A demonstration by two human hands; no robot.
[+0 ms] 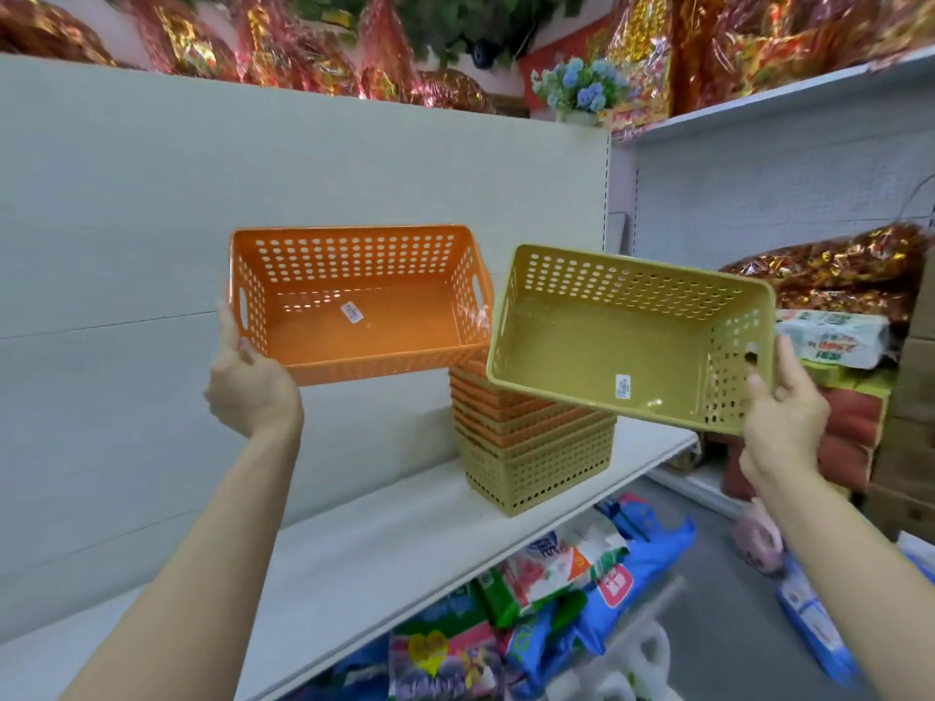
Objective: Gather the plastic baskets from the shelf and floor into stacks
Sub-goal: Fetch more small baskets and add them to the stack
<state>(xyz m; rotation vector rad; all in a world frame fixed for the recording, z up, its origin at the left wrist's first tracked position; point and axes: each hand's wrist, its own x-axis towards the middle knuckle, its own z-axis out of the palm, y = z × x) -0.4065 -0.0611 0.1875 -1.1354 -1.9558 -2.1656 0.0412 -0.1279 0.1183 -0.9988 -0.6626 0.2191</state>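
Orange perforated plastic basket [362, 306], rectangular, held up in the air at the left by the left hand [250, 392]. Fingers clamp the basket's lower left corner, thumb on the inside of the wall near the handle slot. Basket tilted with its open top toward the camera; a small white price sticker [352, 312] sits on its floor. It hangs in front of the pale back panel, above the white shelf board [354, 548], touching nothing but the hand.

Centre: a nested stack of baskets [534, 447] stands on the shelf board near its right end, orange ones on top, tan ones beneath. Upper part of the stack is hidden behind the two raised baskets.

Right: yellow-green perforated plastic basket [630, 336], same shape, gripped by the right hand [784, 427] at its right end wall, thumb over the rim by the handle slot, remaining fingers underneath. It is tilted toward the camera and down to the left, its near-left corner just above the stack; contact cannot be told. Its left rim overlaps the orange basket's right end in view.

Below the shelf: coloured plastic packets [546, 589] piled loosely.
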